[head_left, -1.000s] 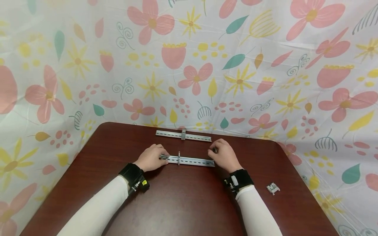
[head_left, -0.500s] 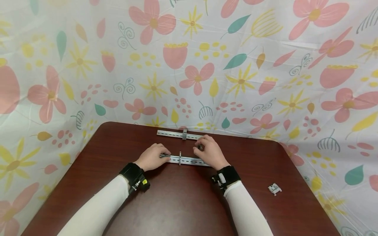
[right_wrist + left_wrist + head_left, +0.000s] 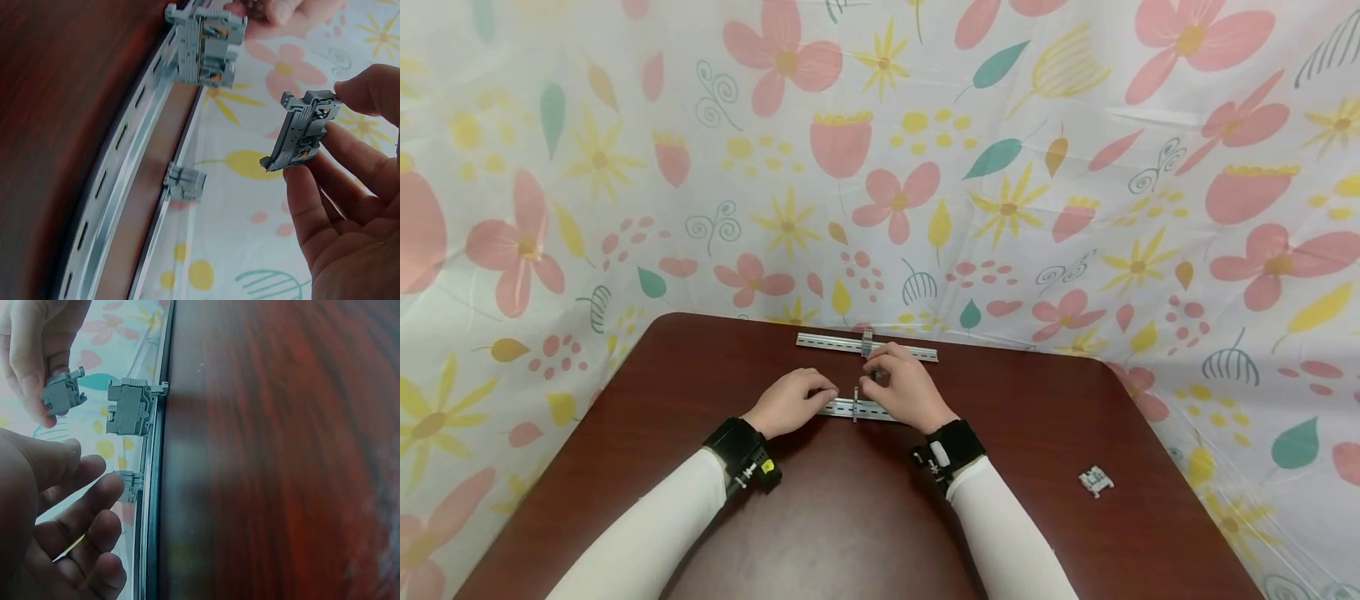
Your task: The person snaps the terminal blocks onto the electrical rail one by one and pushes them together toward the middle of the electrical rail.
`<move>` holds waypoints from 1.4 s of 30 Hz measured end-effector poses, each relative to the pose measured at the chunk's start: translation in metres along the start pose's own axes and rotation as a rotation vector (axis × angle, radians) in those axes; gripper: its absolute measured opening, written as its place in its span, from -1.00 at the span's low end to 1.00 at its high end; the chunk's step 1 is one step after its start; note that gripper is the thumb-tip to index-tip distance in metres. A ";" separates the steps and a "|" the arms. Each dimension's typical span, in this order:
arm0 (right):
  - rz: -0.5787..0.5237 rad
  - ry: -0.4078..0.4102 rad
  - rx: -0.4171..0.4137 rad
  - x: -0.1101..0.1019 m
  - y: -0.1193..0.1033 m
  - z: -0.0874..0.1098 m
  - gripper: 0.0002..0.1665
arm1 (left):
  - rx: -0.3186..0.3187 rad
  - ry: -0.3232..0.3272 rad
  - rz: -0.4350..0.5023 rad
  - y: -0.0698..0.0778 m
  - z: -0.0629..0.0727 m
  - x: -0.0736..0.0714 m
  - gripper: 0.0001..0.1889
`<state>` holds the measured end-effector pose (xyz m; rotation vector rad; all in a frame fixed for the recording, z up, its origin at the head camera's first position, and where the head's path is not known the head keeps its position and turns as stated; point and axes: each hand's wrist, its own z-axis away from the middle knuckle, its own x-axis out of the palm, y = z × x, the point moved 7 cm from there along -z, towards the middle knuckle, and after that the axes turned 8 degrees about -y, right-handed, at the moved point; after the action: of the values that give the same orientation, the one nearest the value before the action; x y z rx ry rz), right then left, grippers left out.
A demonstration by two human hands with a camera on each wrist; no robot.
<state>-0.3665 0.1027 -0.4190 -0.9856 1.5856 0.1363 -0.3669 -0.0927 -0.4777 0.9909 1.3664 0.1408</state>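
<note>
My right hand (image 3: 910,389) pinches a grey DIN-rail terminal block (image 3: 304,131) between thumb and fingers, held up off the near rail. A similar terminal block (image 3: 129,407) stands upright across the near slotted metal rail (image 3: 842,407), between my two hands. My left hand (image 3: 790,403) is over the rail's left end, which it hides in the head view. In the left wrist view its fingers (image 3: 103,531) are loosely bent, with nothing visible between them and the thumb. Further back lies a second rail (image 3: 827,341) bearing a grey block or blocks (image 3: 867,342).
Another pale grey block (image 3: 1096,481) lies by itself at the right of the dark wooden table (image 3: 850,517). A flower-printed curtain (image 3: 880,167) hangs behind the table's back edge.
My right hand has moved left along the near rail, carrying the terminal block closer to the mounted one. My left hand has barely shifted; the rail end beside its fingers is now covered.
</note>
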 end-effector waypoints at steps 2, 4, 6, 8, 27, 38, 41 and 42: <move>-0.007 0.000 -0.016 0.002 -0.002 -0.001 -0.83 | 0.001 -0.002 0.025 -0.002 0.000 0.000 -0.75; -0.024 0.009 -0.032 0.003 -0.005 -0.003 -0.82 | -0.003 -0.007 0.068 -0.005 0.000 0.000 -0.73; -0.040 0.020 -0.044 0.005 -0.008 -0.004 -0.82 | 0.003 -0.012 0.114 -0.006 0.001 0.000 -0.71; -0.055 0.029 -0.051 0.007 -0.011 -0.005 -0.82 | 0.015 -0.017 0.159 -0.007 0.001 0.001 -0.69; -0.196 0.047 -0.100 0.020 -0.027 -0.010 -0.80 | -0.106 -0.113 0.638 -0.015 -0.002 0.013 -0.60; -0.242 0.045 -0.093 0.023 -0.024 -0.010 -0.81 | -0.087 -0.142 0.719 -0.012 0.000 0.012 -0.59; -0.250 0.046 -0.094 0.023 -0.024 -0.010 -0.81 | -0.079 -0.139 0.722 -0.011 0.001 0.010 -0.60; -0.252 0.048 -0.095 0.023 -0.024 -0.010 -0.81 | -0.078 -0.138 0.719 -0.012 0.001 0.010 -0.60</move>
<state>-0.3572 0.0700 -0.4256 -1.2619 1.4948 0.0134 -0.3685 -0.0940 -0.4930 1.3623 0.8226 0.6450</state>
